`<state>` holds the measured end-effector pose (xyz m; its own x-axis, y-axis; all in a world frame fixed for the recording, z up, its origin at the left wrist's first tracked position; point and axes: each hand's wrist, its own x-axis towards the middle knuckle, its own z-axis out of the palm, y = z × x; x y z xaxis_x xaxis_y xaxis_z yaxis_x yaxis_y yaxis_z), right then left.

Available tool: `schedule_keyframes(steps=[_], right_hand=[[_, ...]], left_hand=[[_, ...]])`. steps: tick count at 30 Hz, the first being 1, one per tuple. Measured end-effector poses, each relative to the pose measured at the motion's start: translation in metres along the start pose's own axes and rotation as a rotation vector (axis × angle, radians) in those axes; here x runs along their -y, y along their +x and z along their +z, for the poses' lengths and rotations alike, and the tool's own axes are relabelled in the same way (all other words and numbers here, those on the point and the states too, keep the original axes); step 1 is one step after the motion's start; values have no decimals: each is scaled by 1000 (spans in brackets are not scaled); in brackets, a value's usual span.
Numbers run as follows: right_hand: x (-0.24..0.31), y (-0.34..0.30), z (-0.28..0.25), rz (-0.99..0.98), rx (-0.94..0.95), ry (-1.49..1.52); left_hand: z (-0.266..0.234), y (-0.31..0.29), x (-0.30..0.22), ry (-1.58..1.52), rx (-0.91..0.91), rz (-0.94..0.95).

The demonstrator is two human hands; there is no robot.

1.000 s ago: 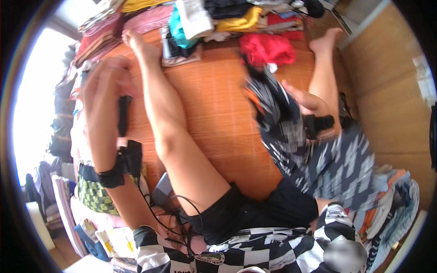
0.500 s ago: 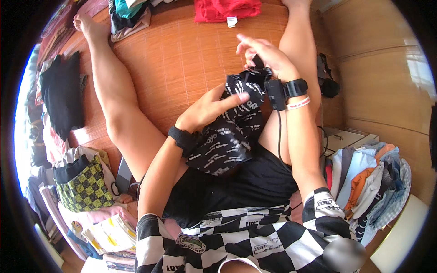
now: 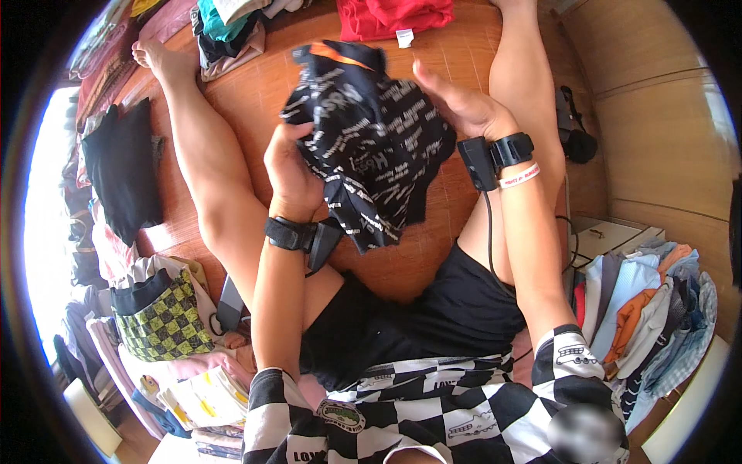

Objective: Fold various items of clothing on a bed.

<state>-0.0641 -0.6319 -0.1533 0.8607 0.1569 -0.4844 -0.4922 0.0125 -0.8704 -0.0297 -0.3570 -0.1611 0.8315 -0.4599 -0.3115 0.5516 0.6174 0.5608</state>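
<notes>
A pair of black underpants [image 3: 379,155] with white lettering and an orange strip inside the waistband hangs above the mat between my legs. My left hand [image 3: 294,166] grips its left edge, thumb on the front of the cloth. At the right edge is my right hand [image 3: 471,108], its thumb stretched up and away from the fabric. The other fingers of that hand go behind the cloth and are hidden. Both wrists carry black straps with small black devices.
Red folded cloth [image 3: 394,17] and a mixed clothes pile [image 3: 228,35] lie at the far side. Left are a black garment [image 3: 124,170] and a yellow-black checked one [image 3: 164,315]. A row of folded clothes [image 3: 645,309] stands right, below a wooden panel [image 3: 657,139].
The underpants have risen from my lap, swung away from me and spread out. My left hand has moved forward and left, now gripping the side edge. The right hand's thumb has spread upward.
</notes>
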Motion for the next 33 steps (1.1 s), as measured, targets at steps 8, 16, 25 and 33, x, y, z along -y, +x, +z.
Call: schedule_keyframes(steps=[8,16,25,33], right_hand=[[5,-7,-6,-142,171,121],[14,-20,-21,-515,258,489],[17,-12,-20,-679,300,645],[13,8,12,-737,-154,219]], left_hand=[[-27,6,-9,-133,-37,146],[-5,0,-29,-119,199,82],[-25,8,-32,520,-224,269],[20,-10,42,1107,295,437]])
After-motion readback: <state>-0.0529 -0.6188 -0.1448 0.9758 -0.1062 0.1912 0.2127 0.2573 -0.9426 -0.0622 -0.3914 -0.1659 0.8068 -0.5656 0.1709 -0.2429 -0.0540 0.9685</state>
